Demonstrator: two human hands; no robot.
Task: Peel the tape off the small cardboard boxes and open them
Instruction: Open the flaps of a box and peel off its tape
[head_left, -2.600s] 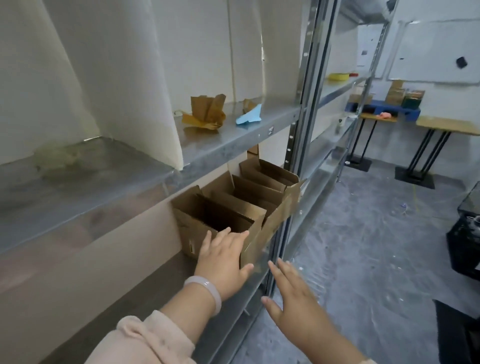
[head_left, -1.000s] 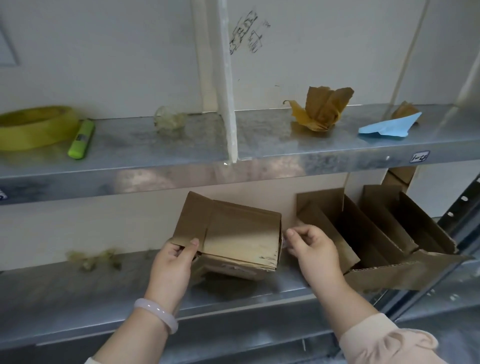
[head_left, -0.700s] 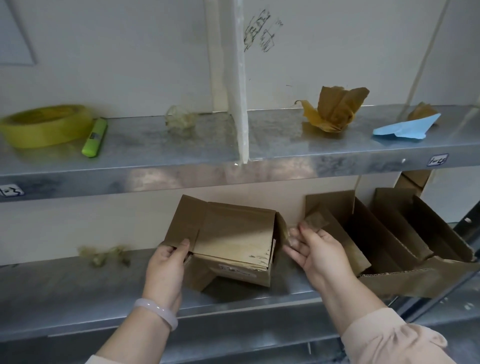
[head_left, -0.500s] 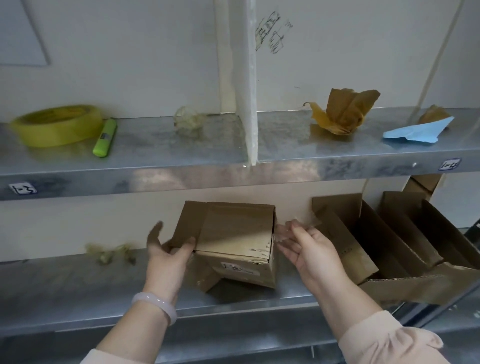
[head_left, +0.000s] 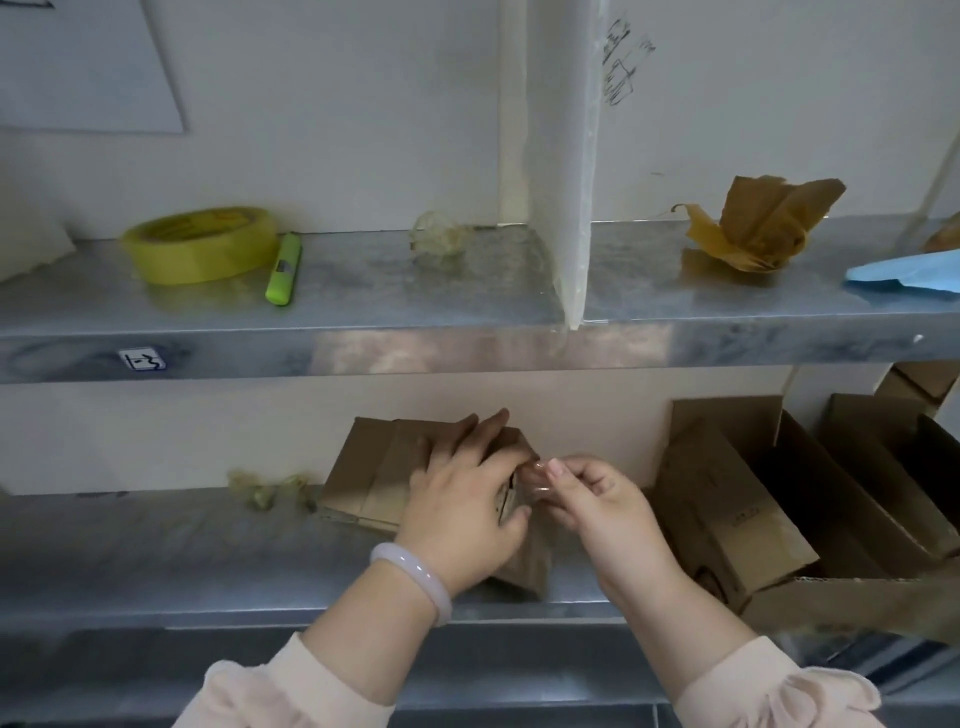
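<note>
A small cardboard box (head_left: 374, 467) lies on the lower metal shelf (head_left: 156, 545), one flap sticking out to the left. My left hand (head_left: 467, 499) lies flat across its top and presses it down, thumb hooked over the right edge. My right hand (head_left: 587, 493) is at the box's right end, thumb and forefinger pinched on a strip of clear tape (head_left: 535, 475) that runs to the box's edge. Most of the box's right side is hidden by my hands.
Two opened cardboard boxes (head_left: 737, 499) stand to the right on the same shelf. Crumpled tape bits (head_left: 265, 491) lie left of the box. The upper shelf (head_left: 467, 343) carries a yellow tape roll (head_left: 202, 244), a green marker (head_left: 283, 275), wadded tape (head_left: 439, 239), brown crumpled paper (head_left: 753, 228) and a blue sheet (head_left: 909, 273).
My left hand has moved from the box's left flap onto its top. My right hand has closed from spread fingers into a pinch on the tape at the right end.
</note>
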